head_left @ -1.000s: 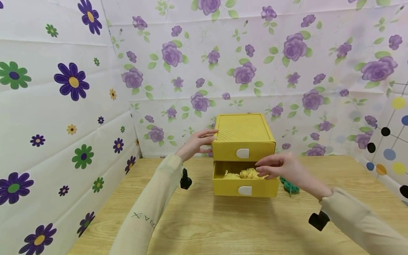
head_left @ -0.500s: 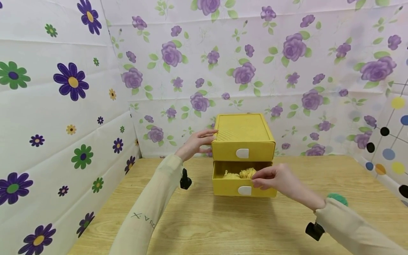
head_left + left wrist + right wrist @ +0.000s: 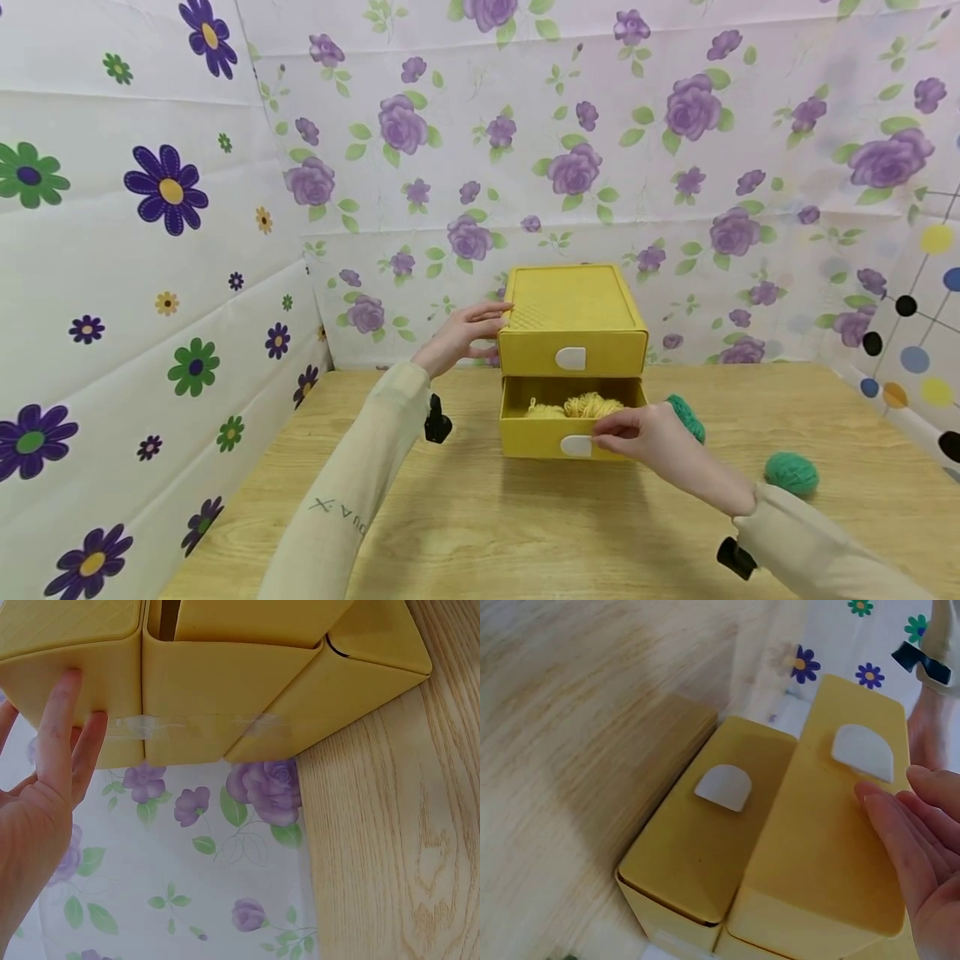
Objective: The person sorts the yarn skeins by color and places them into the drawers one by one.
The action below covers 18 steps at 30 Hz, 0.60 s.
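Head view: we note a yellow chest (image 3: 573,298) on the wooden table (image 3: 465,533), middle drawer (image 3: 532,438) out, yellow yarn (image 3: 592,406) inside. Left hand (image 3: 461,337) at the chest's 9 o'clock, fingers spread against it. Right hand (image 3: 660,433) at 4 o'clock, fingertips slightly apart beside a white tab (image 3: 576,446); contact we cannot tell. Two green yarn balls (image 3: 792,473), also 4 o'clock. Only the right wrist view gives us the closed bottom drawer (image 3: 705,847); only the left, clear tape (image 3: 187,727).
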Each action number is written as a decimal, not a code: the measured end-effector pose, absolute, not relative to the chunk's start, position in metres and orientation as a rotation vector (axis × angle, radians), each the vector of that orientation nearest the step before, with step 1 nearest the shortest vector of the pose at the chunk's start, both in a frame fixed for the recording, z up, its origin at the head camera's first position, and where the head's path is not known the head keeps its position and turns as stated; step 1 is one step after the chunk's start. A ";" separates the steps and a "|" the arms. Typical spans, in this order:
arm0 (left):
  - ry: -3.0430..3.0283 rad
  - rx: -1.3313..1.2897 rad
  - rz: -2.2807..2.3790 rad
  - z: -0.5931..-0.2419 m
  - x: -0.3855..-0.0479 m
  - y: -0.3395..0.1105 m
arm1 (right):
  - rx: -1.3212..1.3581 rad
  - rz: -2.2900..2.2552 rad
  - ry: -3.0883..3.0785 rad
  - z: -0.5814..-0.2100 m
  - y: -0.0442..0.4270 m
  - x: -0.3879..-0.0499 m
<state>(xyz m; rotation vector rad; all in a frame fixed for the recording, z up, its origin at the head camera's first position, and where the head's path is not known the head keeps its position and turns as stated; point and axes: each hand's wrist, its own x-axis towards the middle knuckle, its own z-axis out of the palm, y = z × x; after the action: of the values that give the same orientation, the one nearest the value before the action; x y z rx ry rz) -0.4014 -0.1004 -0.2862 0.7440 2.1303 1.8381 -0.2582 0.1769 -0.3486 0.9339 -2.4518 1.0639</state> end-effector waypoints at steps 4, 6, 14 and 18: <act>2.124 0.742 1.843 -0.286 -0.399 -0.101 | 0.922 1.077 -2.425 -0.355 0.174 -0.259; 2.122 0.738 1.842 -0.285 -0.399 -0.101 | 0.905 1.090 -2.423 -0.359 0.172 -0.260; 2.121 0.724 1.847 -0.285 -0.400 -0.100 | 0.810 1.117 -2.406 -0.368 0.168 -0.262; 2.119 0.711 1.856 -0.285 -0.400 -0.100 | 0.793 1.109 -2.381 -0.370 0.167 -0.263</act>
<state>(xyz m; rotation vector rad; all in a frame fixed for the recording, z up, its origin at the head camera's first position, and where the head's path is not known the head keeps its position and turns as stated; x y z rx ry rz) -0.4005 -0.1001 -0.2855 0.7106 2.1188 1.8559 -0.2627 0.1670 -0.3705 0.7933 -2.3810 1.1089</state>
